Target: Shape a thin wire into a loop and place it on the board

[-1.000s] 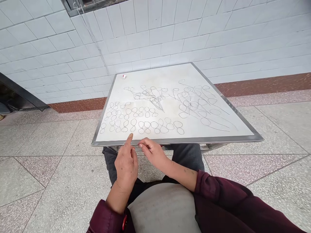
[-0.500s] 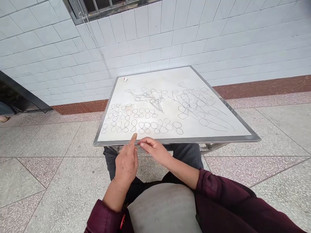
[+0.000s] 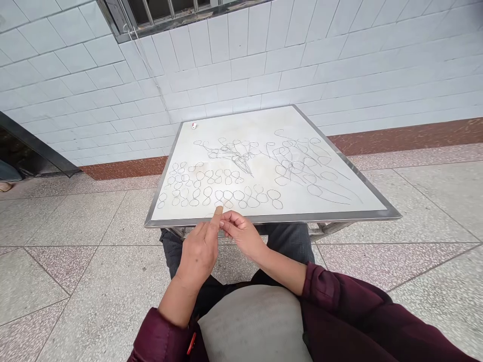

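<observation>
My left hand (image 3: 198,254) is closed at the table's near edge, its index finger stretched forward with a tan wrap (image 3: 219,209) on the tip. Against that finger, the pinched fingertips of my right hand (image 3: 243,234) press together. A thin wire shows faintly beside the left fingers; most of it is hidden by the hands. Just beyond them, several wire figure-eights (image 3: 277,201) lie in rows on the white tabletop (image 3: 324,205). Behind the rows is a bundle of long-tailed wire loops (image 3: 243,160), and a looser spread of looped wires (image 3: 298,165) lies to the right.
A small red-and-white object (image 3: 194,125) sits in the table's far left corner. Grey metal edging (image 3: 339,217) frames the tabletop. Behind it stands a white tiled wall (image 3: 287,60) with a barred window (image 3: 169,10). My knees are under the near edge.
Both hands have shifted slightly to the right, and the right fingertips have come closer against the left index finger. The view has tilted a little; the wire pieces on the table lie the same.
</observation>
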`<state>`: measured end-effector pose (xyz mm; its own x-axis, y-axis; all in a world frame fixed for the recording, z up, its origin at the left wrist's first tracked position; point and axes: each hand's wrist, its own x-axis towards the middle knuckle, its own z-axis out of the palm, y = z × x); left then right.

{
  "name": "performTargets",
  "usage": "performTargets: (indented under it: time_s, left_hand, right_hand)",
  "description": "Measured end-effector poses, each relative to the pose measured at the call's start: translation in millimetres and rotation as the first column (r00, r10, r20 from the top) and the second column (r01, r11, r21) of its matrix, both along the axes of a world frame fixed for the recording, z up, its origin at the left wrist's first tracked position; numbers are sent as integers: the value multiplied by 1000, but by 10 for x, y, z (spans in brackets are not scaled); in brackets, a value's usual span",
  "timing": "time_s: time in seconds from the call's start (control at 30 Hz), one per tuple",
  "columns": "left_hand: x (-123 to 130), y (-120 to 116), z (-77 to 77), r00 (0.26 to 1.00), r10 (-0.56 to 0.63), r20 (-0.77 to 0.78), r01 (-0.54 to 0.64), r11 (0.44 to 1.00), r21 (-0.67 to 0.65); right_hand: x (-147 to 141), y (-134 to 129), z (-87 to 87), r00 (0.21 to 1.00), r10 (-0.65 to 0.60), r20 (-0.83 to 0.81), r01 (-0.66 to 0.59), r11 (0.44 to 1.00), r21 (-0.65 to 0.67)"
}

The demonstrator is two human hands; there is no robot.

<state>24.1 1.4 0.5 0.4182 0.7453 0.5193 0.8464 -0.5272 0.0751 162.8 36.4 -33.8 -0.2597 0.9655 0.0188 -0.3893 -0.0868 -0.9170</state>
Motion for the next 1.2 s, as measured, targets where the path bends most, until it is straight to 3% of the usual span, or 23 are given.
performTargets:
  time_s: [0.13,0.23,0.3,0.33,0.4,0.47,0.57,0.77,1.07,1.2]
  left_hand:
    - [33,-15,-1,995,-94,39,86,980,181]
    - [51,-79,-8,950,-62,307,8,985,173]
    - [77,-118,-15,782,78,619,-68,997,-40]
    - [94,-128,-19,648,164,744,-41,983,-180]
    - [130,-127,-33,374,302,877,132,918,-373]
    - [159,-107,-50,183,367,912,305,861,-407]
    - [178,-87,-71,30,382,924,404,841,-361]
    - [162,-132,-67,-40,383,923,412,848,-334]
    - [112,-144,-109,-57,392,918,379,859,-343]
    - [106,-137,-113,-55,414,908,357,858,-370]
  right_hand:
    - [6,7,12,993,-57,-101,51,997,-56]
    - [32,9,56,986,-83,-146,68,992,-107]
    - [41,4,76,980,-95,-175,77,991,-110]
    - [41,0,80,979,-95,-182,78,992,-98]
    - [33,-13,72,980,-87,-177,78,995,-58]
    - [19,-32,52,987,-76,-145,74,997,-14]
    - [-1,-63,27,995,-70,-76,73,997,33]
    - [-12,-106,37,999,-52,-4,52,993,106]
    - [58,-89,-4,990,126,65,-133,984,115]
    - [43,-92,-38,990,135,38,-138,987,80]
